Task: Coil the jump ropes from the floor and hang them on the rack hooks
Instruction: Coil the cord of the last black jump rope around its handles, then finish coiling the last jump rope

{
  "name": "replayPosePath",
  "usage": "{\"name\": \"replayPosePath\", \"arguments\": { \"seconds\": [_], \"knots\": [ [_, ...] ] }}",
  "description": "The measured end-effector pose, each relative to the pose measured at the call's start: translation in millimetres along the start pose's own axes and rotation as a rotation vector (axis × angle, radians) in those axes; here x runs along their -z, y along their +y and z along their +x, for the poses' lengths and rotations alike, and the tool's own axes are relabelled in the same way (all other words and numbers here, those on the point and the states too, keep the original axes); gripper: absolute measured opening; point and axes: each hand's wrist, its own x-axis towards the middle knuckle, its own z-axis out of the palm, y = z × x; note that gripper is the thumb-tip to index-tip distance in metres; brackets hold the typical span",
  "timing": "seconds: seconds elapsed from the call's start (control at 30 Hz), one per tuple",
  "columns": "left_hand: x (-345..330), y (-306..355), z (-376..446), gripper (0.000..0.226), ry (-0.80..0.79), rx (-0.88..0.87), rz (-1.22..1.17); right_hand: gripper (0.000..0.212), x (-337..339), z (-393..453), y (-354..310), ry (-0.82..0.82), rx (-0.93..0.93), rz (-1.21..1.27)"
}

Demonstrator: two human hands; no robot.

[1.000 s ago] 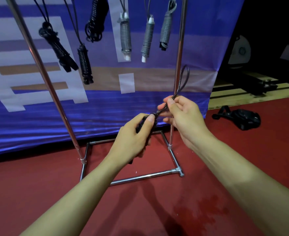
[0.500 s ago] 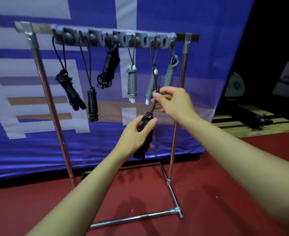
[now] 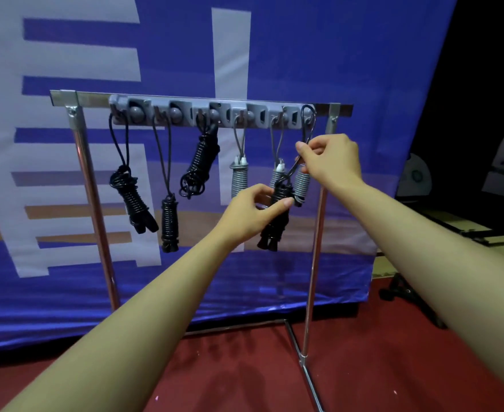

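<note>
Hands are both busy with one black coiled rope (image 3: 276,217) in front of the right end of the rack (image 3: 319,233). The left hand (image 3: 252,214) is gripping the bundle around its middle, thumb laid across the front, with the two black handles sticking out below the palm. The right hand (image 3: 331,163) is pinching the rope's loop (image 3: 307,123) between thumb and fingertips; the loop is reaching up to the last hook on the grey hook strip (image 3: 203,114), though whether it is sitting on the hook cannot be told. Just behind the held bundle, two grey ropes (image 3: 301,182) are hanging, and a third grey rope (image 3: 239,176) is hanging to their left. Three more black ropes (image 3: 167,224) are dangling from hooks further left. A blue banner (image 3: 319,49) is hanging behind the rack, which is standing on a red floor (image 3: 244,379).
</note>
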Motion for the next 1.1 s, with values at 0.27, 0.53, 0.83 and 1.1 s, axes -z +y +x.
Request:
{"name": "replayPosePath", "arguments": {
  "seconds": [0.27,0.53,0.83,1.1],
  "knots": [
    [-32,7,45,0.047,0.026,0.018,0.053,0.035,3,48,20,0.026,-0.067,-0.155],
    [-51,-29,53,0.065,-0.011,0.077,0.088,0.035,-15,51,49,-0.102,-0.174,-0.155],
    [-46,-24,39,0.046,0.010,0.053,0.277,0.030,-10,31,46,-0.155,-0.134,-0.194],
    [29,26,-4,0.026,-0.083,-0.309,0.473,0.024,23,-32,43,-0.174,0.321,-0.339]
  ]
}}
